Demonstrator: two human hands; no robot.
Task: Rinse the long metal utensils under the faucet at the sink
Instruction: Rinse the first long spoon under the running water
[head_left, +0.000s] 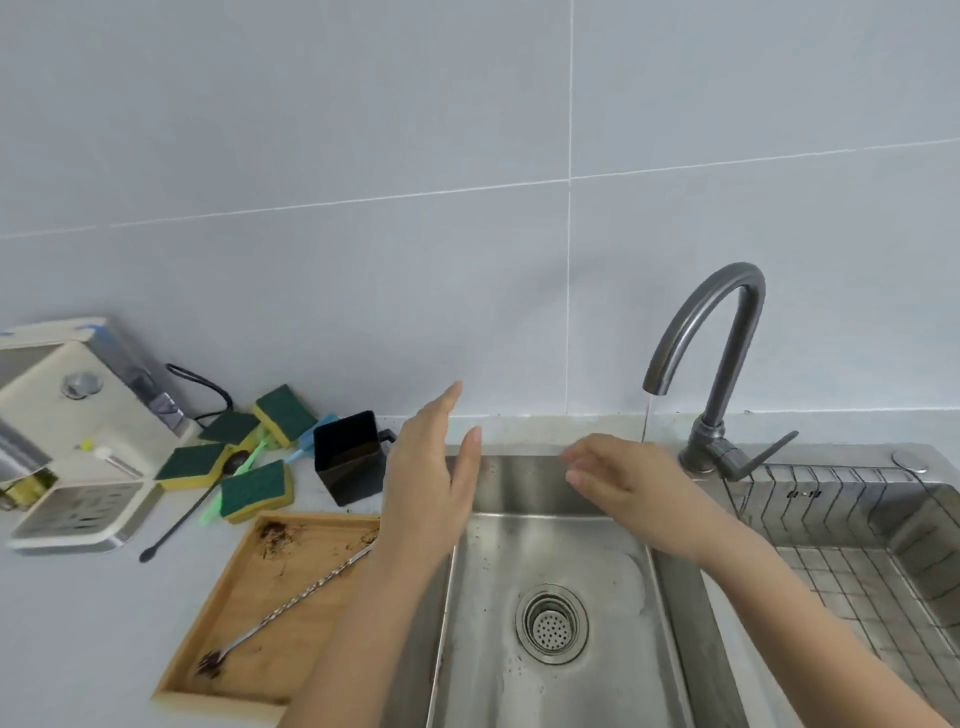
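Observation:
A long twisted metal fork (291, 605) lies diagonally in a wooden tray (244, 680), its dirty tines at the lower left. A long dark spoon (195, 506) rests on the counter among the sponges. The grey faucet (727, 332) runs a thin stream of water into the steel sink (488, 613). My left hand (431, 478) hovers open above the sink's left edge, fingers straight and pointing up. My right hand (618, 480) is open over the sink, just left of the water stream, holding nothing.
Several green-and-yellow sponges (254, 491) and a black square cup (350, 454) sit on the counter behind the tray. A white appliance (67, 410) stands at far left. A wire rack (852, 530) fills the sink's right side. The drain strainer (551, 622) is in the basin.

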